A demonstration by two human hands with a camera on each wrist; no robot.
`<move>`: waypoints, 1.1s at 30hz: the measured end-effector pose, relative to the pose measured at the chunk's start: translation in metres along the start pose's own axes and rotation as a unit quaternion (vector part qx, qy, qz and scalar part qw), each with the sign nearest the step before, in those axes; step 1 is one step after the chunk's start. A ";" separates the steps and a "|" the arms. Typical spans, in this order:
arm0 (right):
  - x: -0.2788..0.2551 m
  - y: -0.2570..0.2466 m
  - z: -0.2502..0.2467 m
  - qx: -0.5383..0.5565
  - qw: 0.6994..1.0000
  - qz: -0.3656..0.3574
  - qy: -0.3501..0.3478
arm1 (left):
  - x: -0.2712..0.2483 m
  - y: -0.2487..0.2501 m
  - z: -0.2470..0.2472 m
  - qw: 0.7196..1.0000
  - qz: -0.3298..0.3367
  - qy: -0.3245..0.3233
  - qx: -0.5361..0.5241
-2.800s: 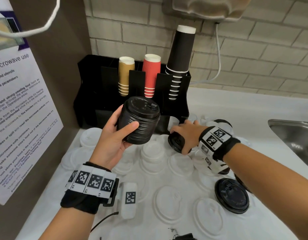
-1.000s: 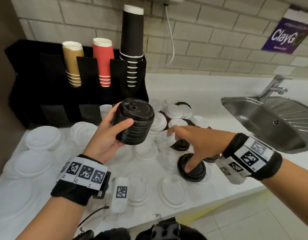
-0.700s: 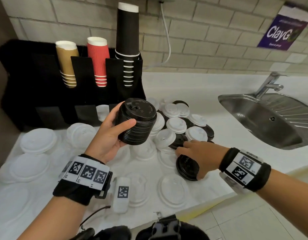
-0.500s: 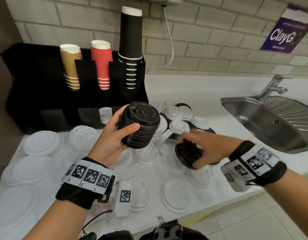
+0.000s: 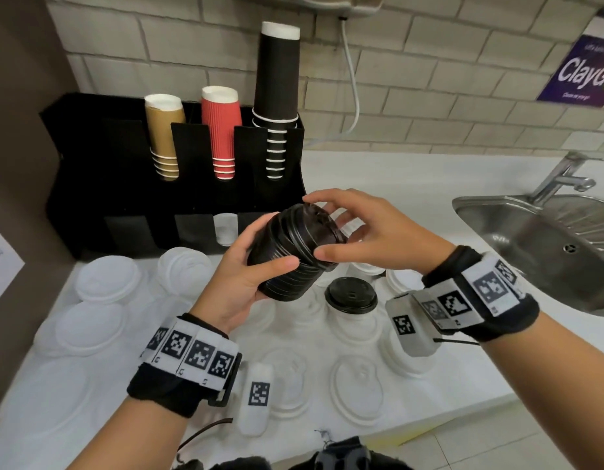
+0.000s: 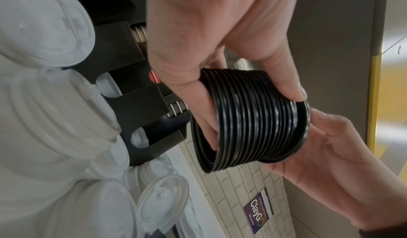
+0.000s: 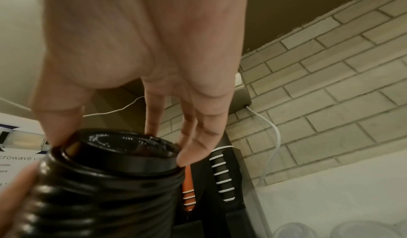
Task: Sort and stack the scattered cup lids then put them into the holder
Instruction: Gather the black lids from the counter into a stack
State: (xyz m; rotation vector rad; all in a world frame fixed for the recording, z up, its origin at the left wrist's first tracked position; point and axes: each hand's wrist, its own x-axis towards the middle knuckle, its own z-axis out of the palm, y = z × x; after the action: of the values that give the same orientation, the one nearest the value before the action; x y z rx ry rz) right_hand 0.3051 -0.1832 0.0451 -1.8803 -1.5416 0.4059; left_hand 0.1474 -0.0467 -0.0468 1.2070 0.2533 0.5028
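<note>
My left hand (image 5: 239, 279) grips a tall stack of black lids (image 5: 290, 262) from the side, tilted, above the counter in front of the black holder (image 5: 178, 198). My right hand (image 5: 378, 232) holds the top black lid (image 7: 123, 147) by its rim between thumb and fingertips, set on the stack's upper end. The left wrist view shows the ribbed stack (image 6: 253, 120) between left hand (image 6: 198, 33) and right hand (image 6: 330, 154). One black lid (image 5: 351, 295) sits on a white stack below. White lids (image 5: 100, 279) lie scattered over the counter.
The holder carries gold cups (image 5: 165, 137), red cups (image 5: 221, 130) and black cups (image 5: 278, 96); a white lid (image 5: 226, 228) shows in a lower slot. A steel sink (image 5: 548, 239) with a tap (image 5: 562, 178) lies right. The counter's front edge is near.
My right hand picked a black lid off the counter, lifted it left and set it on top of the stack. The left hand tilted the stack toward it.
</note>
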 end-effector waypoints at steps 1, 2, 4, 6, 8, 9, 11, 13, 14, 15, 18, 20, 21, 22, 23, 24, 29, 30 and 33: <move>0.002 -0.001 0.000 -0.003 1.000 -0.002 -0.007 | -0.001 0.000 0.000 1.000 0.003 -0.002 0.011; 0.004 -0.002 -0.001 -0.007 1.000 -0.004 -0.016 | -0.002 0.001 0.000 1.000 0.005 -0.002 0.022; 0.007 -0.003 -0.003 -0.017 0.999 -0.002 -0.037 | -0.003 0.001 0.000 0.999 0.005 -0.001 0.037; 0.010 -0.006 -0.004 -0.032 0.998 0.001 -0.060 | -0.004 0.001 0.000 0.999 0.005 -0.001 0.046; 0.011 -0.010 -0.006 -0.039 0.996 -0.005 -0.075 | -0.005 0.002 0.000 0.999 0.005 0.000 0.048; 0.012 -0.012 -0.006 -0.039 0.996 -0.010 -0.077 | -0.005 0.003 -0.001 0.999 0.005 0.000 0.046; 0.012 -0.014 -0.006 -0.041 0.996 -0.019 -0.075 | -0.006 0.004 0.000 0.999 0.006 -0.002 0.039; 0.012 -0.015 -0.006 -0.045 0.996 -0.023 -0.072 | -0.006 0.004 0.001 0.999 0.005 -0.004 0.032; 0.012 -0.016 -0.007 -0.048 0.996 -0.023 -0.071 | -0.007 0.005 0.001 1.000 0.004 -0.005 0.027; 0.012 -0.016 -0.007 -0.050 0.996 -0.021 -0.070 | -0.007 0.005 0.002 1.000 0.003 -0.005 0.021; 0.012 -0.017 -0.007 -0.046 0.997 -0.026 -0.064 | -0.007 0.006 0.002 1.000 -0.002 -0.013 0.004; 0.013 -0.017 -0.006 -0.034 0.997 -0.034 -0.059 | -0.007 0.005 0.002 1.000 -0.005 -0.018 -0.007; 0.013 -0.017 -0.006 -0.032 0.997 -0.036 -0.059 | -0.007 0.004 0.002 1.000 -0.006 -0.020 -0.013; 0.014 -0.016 -0.006 -0.034 0.997 -0.035 -0.060 | -0.007 0.004 0.002 1.000 -0.008 -0.022 -0.017; 0.014 -0.016 -0.006 -0.036 0.997 -0.032 -0.062 | -0.006 0.004 0.003 0.999 -0.011 -0.027 -0.019; 0.014 -0.015 -0.007 -0.037 0.997 -0.029 -0.065 | -0.006 0.004 0.003 0.999 -0.014 -0.032 -0.020; 0.013 -0.004 -0.008 0.061 0.994 0.001 -0.090 | -0.002 0.007 -0.001 1.000 -0.005 -0.010 -0.016; 0.013 0.003 -0.007 0.098 0.993 0.022 -0.068 | -0.001 0.008 -0.003 1.000 -0.001 0.000 -0.020; 0.013 0.026 -0.003 0.026 0.993 0.112 -0.017 | 0.001 0.009 -0.009 0.999 0.005 0.024 -0.029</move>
State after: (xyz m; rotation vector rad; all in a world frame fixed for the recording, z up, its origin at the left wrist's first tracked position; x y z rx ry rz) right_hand 0.3299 -0.1737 0.0329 -2.0215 -1.3334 0.5754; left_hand 0.1419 -0.0366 -0.0415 1.1417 0.2726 0.5457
